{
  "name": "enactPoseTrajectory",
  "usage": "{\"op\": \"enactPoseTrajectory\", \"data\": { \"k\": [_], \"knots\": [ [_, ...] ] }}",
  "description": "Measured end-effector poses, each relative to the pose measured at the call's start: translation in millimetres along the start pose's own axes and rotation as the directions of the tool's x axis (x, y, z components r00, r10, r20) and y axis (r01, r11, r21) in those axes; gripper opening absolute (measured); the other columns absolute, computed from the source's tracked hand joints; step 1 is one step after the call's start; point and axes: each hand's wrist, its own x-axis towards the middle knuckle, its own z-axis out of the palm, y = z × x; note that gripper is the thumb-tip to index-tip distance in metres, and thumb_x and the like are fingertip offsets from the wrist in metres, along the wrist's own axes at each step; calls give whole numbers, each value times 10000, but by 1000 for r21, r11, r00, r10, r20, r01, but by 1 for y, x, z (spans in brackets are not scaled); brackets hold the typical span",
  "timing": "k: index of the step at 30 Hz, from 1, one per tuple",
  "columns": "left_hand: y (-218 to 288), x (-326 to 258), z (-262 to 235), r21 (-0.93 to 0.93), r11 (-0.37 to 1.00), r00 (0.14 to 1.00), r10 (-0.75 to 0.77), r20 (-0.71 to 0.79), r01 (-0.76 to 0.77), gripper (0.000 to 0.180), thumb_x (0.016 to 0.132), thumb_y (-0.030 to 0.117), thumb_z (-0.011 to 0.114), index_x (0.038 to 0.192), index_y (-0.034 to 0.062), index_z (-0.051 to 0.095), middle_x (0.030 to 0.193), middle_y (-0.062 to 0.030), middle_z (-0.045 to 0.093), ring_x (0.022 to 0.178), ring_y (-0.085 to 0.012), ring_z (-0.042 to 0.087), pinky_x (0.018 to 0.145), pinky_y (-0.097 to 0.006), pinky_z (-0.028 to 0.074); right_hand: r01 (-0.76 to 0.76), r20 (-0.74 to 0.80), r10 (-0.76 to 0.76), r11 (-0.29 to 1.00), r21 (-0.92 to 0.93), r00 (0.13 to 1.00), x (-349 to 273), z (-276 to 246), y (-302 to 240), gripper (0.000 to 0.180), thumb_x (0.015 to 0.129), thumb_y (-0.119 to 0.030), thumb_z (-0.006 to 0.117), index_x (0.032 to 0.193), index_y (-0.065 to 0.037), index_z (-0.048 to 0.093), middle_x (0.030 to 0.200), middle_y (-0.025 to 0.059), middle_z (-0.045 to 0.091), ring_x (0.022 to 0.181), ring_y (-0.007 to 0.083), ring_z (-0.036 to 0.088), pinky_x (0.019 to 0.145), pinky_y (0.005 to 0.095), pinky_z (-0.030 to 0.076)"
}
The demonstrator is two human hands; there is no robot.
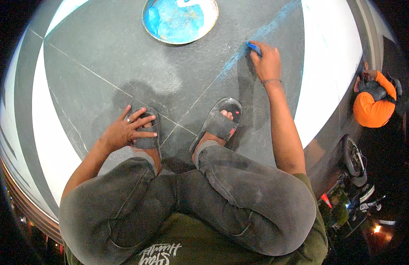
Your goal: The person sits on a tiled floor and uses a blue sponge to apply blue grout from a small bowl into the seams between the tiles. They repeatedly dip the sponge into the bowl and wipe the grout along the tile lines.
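Closest in is the person's olive shirt (204, 229), cut off by the bottom edge, its white print upside down. Grey jeans (253, 194) fold up over it, so most of the lower legs are hidden. The left hand (125, 131) is spread out over the left sandal (147, 143), fingers loose and gripping nothing, a ring on one of them; it covers part of the foot, so the toes are mostly hidden. The right sandal (221, 126) is easier to see, with a few pinkish-red spots.

Further out, the right hand (268, 64) is pinching a short blue stick (255, 47), one end down at the dark grey ground (103, 62), right on a smudgy blue streak (234, 61). The rest of it is inside the fingers, so can't tell if it's chalk or something else. Thin pale lines (88, 71) run across the ground too.

Past that there's a round shallow dish (171, 42), top chopped off by the frame: strong blue on the left, a paler mottled mix in the middle, white on the right. Can't tell if it's wet or dry.

Way off to the right, someone in an orange top (373, 110) is hunched over, hands hard to make out. Near them: a wheel (354, 158), an orange cone (326, 200), and murky dark stuff.
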Motion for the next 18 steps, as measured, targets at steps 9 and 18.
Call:
{"op": "enactPoseTrajectory", "data": {
  "k": [9, 18],
  "knots": [
    [5, -32, 2, -120, 958, 943, -279, -182, 260, 816, 829, 211, 792, 1508, 508, 450, 1710, 32, 247, 1575, -318, 220, 1230, -651, 260, 234, 285, -299, 942, 241, 911, -83, 21, -66, 382, 809, -138, 736, 1191, -137, 745, 1101, 103, 736, 997, 317, 651, 877, 419, 540],
    [-13, -81, -45, -785, 454, 392, -872, -293, 422, 572, 949, 98, 679, 1503, 153, 547, 1484, -118, 587, 1411, -296, 516, 1163, -412, 416, 401, 130, -494, 811, 425, 860, 88, -5, -111, 296, 883, -266, 686, 1106, -88, 763, 1031, 189, 744, 965, 395, 700, 875, 463, 546]
  ]
}}
